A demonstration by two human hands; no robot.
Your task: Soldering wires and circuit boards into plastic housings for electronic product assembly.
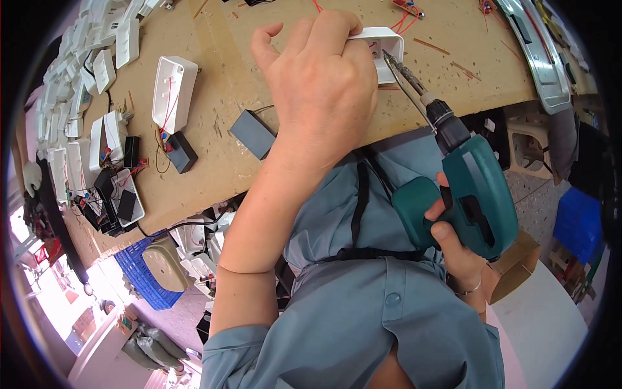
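My right hand [456, 249] is wrapped round the grip of a green pistol-shaped soldering gun [481, 188]. Beside the gun's narrow tip runs a thin metal tube. The tip reaches into a white plastic housing [395, 44], at a small fitting with a red wire inside. My left hand [322, 81] grips the housing's near left part; the hand hides much of it, and the thumb is not clearly seen. Close to my left wrist lies a dark grey block [253, 134] with a thin black wire.
Another white housing [183, 87] with red wires and a black block [181, 153] lie to the left. Several more housings [107, 71] are heaped at the far left. Red-wired parts [408, 8] lie at the back, and a metal tray [554, 97] sits at the right edge.
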